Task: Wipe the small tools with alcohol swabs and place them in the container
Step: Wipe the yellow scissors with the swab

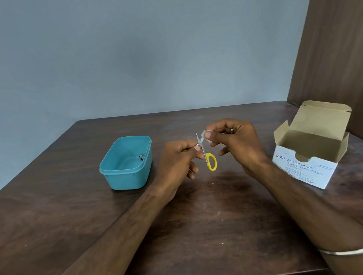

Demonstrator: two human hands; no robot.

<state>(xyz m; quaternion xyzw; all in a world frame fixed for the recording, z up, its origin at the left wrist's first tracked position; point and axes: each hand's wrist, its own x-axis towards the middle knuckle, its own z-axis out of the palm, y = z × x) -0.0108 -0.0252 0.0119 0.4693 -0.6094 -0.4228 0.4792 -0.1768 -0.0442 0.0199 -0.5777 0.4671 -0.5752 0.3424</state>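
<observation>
Small scissors (209, 160) with yellow handles hang above the middle of the table, blades spread and pointing up. My left hand (178, 162) pinches them near the pivot. My right hand (234, 143) pinches a small white alcohol swab (204, 133) against one blade. A teal plastic container (112, 166) stands open to the left of my hands, with a small metal tool (141, 157) lying inside by its right wall.
An open cardboard box of alcohol swabs (307, 165) sits at the table's right side, its lid flap raised. The dark wooden table (206, 223) meets a blue-grey wall behind and a brown panel on the right. Its front edge runs below my forearms.
</observation>
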